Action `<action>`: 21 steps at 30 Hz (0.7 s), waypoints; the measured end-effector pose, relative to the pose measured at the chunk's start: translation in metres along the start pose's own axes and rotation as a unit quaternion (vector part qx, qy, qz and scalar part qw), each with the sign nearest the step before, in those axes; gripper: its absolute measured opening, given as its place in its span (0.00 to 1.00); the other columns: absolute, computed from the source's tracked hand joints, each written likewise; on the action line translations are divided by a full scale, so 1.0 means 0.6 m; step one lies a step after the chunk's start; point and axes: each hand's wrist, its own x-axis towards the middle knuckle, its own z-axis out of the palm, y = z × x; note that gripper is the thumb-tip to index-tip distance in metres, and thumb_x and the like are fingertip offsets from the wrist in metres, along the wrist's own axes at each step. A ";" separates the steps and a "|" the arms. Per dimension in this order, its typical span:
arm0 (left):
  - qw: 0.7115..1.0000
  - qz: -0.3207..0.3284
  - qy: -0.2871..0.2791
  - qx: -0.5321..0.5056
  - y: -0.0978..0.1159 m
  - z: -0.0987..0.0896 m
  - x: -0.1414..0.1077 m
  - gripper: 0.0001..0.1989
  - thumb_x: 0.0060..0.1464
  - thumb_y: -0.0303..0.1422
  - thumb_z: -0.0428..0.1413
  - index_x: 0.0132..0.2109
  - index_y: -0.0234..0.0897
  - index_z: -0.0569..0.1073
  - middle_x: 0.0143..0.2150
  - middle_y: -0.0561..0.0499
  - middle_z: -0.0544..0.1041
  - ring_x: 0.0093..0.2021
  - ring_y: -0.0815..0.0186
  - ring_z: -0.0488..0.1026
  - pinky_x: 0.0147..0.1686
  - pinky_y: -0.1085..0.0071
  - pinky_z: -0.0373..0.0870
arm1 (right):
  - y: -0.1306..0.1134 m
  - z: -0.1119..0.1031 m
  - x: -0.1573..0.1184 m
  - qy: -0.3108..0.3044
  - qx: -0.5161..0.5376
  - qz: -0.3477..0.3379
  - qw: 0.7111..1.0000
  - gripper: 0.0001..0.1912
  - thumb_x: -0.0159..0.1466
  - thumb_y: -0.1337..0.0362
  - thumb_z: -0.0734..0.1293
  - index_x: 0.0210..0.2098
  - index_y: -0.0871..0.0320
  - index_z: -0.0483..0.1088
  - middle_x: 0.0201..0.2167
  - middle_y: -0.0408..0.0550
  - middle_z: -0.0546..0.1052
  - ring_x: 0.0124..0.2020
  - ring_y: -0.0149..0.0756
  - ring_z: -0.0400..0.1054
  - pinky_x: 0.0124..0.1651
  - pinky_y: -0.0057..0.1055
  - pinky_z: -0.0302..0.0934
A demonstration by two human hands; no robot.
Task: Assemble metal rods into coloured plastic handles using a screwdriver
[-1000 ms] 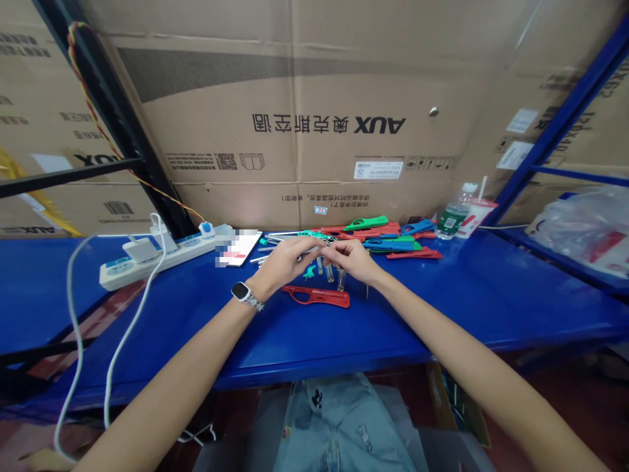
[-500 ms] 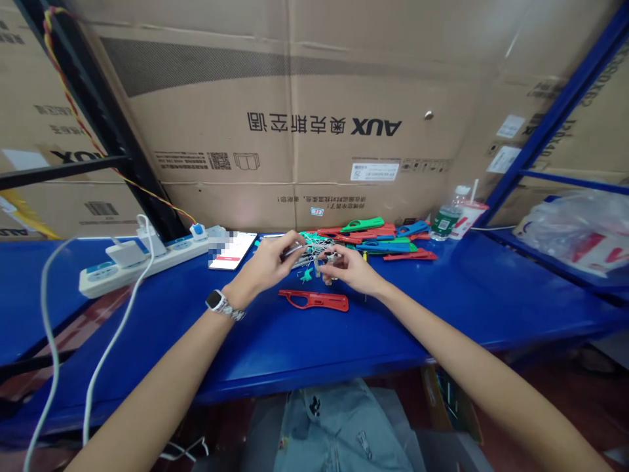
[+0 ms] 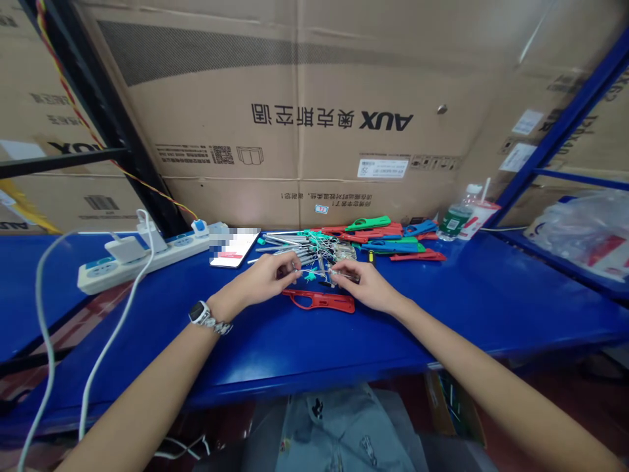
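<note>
A thin pale wire (image 3: 314,271) is held stretched between the two hands, over the middle of the blue tabletop (image 3: 314,347). One end is pinched between the thumb and fingers of the left hand (image 3: 279,275). The other end is met by the closed thumb and fingers of the right hand (image 3: 362,283), in which a small dark part (image 3: 352,278) is also gripped; its exact shape is too small to tell. The wire's long axis runs left to right, roughly along the front edge.

Just in front of the wire, a red casing (image 3: 322,301) is laid flat, also lengthwise left to right, its narrow looped end pointed at the left edge and its broad end at the right, slightly nearer the front edge. Small green pieces (image 3: 310,274) are seen just beside the wire.

Toward the back edge, the space behind the hands is taken up by metal tubes (image 3: 287,244), tangled white wires (image 3: 322,244) and a pile of coloured casings (image 3: 388,236). A yellow-handled tool (image 3: 371,257) is placed near the right hand. To the left, a phone (image 3: 236,249) and a power strip (image 3: 157,257) are set; toward the back right corner, a bottle (image 3: 455,219) and a cup (image 3: 476,219).
</note>
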 end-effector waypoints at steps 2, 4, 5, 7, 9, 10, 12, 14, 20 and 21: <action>1.000 -0.003 -0.006 -0.028 0.003 -0.004 0.000 0.08 0.65 0.37 0.54 0.40 0.38 0.72 0.29 0.52 0.78 0.27 0.67 0.74 0.27 0.71 0.67 | -0.003 -0.002 -0.002 0.007 -0.021 -0.015 1.000 0.13 0.68 0.55 0.66 0.45 0.58 0.74 0.39 0.50 0.80 0.37 0.39 0.73 0.44 0.38 0.66; 0.998 -0.006 -0.018 -0.052 0.004 -0.007 0.000 0.09 0.65 0.38 0.54 0.40 0.38 0.74 0.31 0.50 0.81 0.29 0.66 0.76 0.29 0.71 0.69 | -0.006 -0.003 -0.005 0.009 -0.039 -0.025 0.999 0.13 0.69 0.56 0.65 0.45 0.58 0.74 0.39 0.50 0.80 0.37 0.39 0.72 0.43 0.38 0.65; 0.998 -0.006 -0.025 -0.059 0.004 -0.009 0.000 0.09 0.65 0.38 0.54 0.41 0.38 0.74 0.32 0.50 0.81 0.30 0.66 0.77 0.29 0.71 0.69 | -0.007 -0.003 -0.007 0.006 -0.045 -0.026 0.999 0.12 0.69 0.56 0.65 0.45 0.58 0.74 0.38 0.50 0.79 0.37 0.39 0.72 0.42 0.37 0.65; 0.997 -0.007 -0.045 -0.062 0.003 -0.011 0.000 0.10 0.65 0.38 0.54 0.41 0.38 0.76 0.34 0.48 0.82 0.31 0.65 0.78 0.29 0.71 0.69 | -0.011 -0.002 -0.011 -0.005 -0.055 -0.023 0.998 0.12 0.69 0.57 0.65 0.44 0.58 0.74 0.35 0.48 0.78 0.33 0.37 0.70 0.38 0.35 0.63; 0.997 -0.009 -0.061 -0.052 0.000 -0.012 -0.001 0.09 0.64 0.37 0.55 0.41 0.37 0.77 0.33 0.48 0.82 0.30 0.65 0.77 0.28 0.72 0.69 | -0.015 0.001 -0.014 -0.020 -0.065 -0.023 0.997 0.11 0.69 0.58 0.65 0.44 0.58 0.74 0.32 0.46 0.77 0.29 0.36 0.68 0.35 0.34 0.62; 0.997 -0.010 -0.065 -0.043 -0.001 -0.013 -0.002 0.10 0.64 0.36 0.55 0.40 0.37 0.78 0.33 0.48 0.82 0.29 0.66 0.77 0.28 0.72 0.68 | -0.017 0.003 -0.015 -0.027 -0.068 -0.027 0.997 0.10 0.69 0.59 0.65 0.44 0.57 0.74 0.31 0.46 0.77 0.29 0.35 0.67 0.35 0.33 0.62; 0.998 -0.007 -0.063 -0.017 -0.005 -0.014 -0.004 0.10 0.63 0.36 0.55 0.38 0.37 0.79 0.32 0.49 0.81 0.29 0.66 0.75 0.28 0.72 0.68 | -0.017 0.008 -0.016 -0.037 -0.068 -0.040 0.996 0.09 0.69 0.60 0.65 0.44 0.57 0.74 0.33 0.47 0.78 0.30 0.36 0.69 0.36 0.34 0.63; 0.998 0.000 -0.055 0.014 -0.007 -0.015 -0.007 0.10 0.62 0.36 0.56 0.36 0.37 0.79 0.31 0.49 0.80 0.29 0.66 0.74 0.30 0.71 0.69 | -0.015 0.012 -0.017 -0.036 -0.072 -0.054 0.995 0.08 0.69 0.62 0.65 0.45 0.56 0.74 0.36 0.48 0.79 0.34 0.37 0.71 0.40 0.36 0.65; 0.994 0.028 -0.010 0.108 0.012 -0.004 -0.011 0.07 0.57 0.37 0.61 0.39 0.38 0.79 0.39 0.47 0.78 0.39 0.59 0.74 0.40 0.63 0.71 | -0.006 0.015 -0.014 -0.035 -0.143 -0.086 0.985 0.08 0.68 0.63 0.67 0.45 0.58 0.75 0.40 0.51 0.76 0.40 0.39 0.71 0.44 0.38 0.65; 0.992 0.036 0.006 0.122 0.018 -0.001 -0.010 0.08 0.56 0.38 0.62 0.39 0.38 0.78 0.40 0.46 0.77 0.41 0.58 0.74 0.42 0.61 0.71 | -0.005 0.015 -0.012 -0.034 -0.147 -0.089 0.984 0.08 0.68 0.63 0.67 0.45 0.59 0.75 0.41 0.51 0.75 0.40 0.39 0.71 0.45 0.38 0.65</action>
